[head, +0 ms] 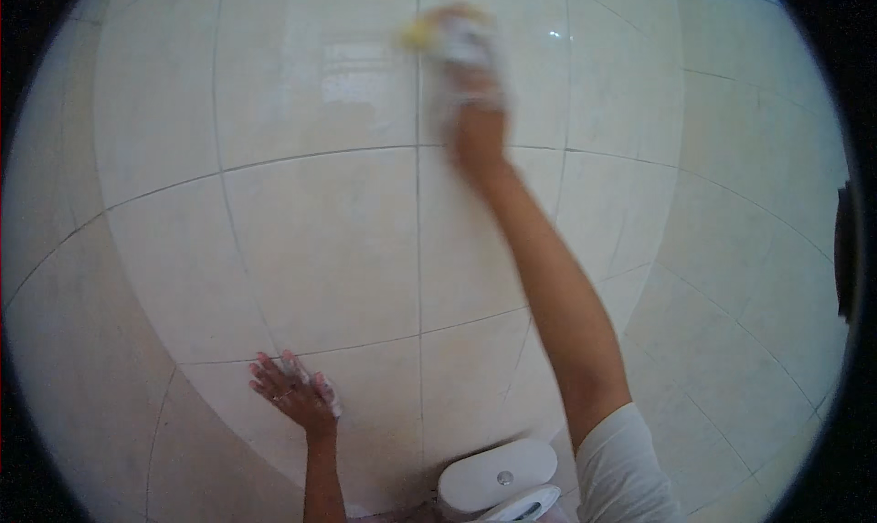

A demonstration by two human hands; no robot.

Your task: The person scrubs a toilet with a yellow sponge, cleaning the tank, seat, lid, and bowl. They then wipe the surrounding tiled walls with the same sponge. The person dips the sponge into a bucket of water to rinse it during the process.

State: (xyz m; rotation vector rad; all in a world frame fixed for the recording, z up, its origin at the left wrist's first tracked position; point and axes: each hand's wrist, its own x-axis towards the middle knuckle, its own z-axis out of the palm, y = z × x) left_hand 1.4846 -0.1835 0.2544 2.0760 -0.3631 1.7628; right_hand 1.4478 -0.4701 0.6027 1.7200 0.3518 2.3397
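Observation:
My right hand (473, 64), blurred by motion, is up at the top centre against the tiled wall (322, 249). It grips a yellow cleaning sponge (419, 35), with white foam over the hand and wrist. Lower left, my left hand (291, 389) rests on the wall tiles with its fingers spread. White suds cling to its thumb and fingers, and it holds nothing that I can make out.
Below stands a white toilet cistern (473, 482) with a round flush button (505, 478), its raised lid or seat (531, 504) in front. Tiled walls meet at corners on both sides. A dark object (846, 252) shows at the far right rim.

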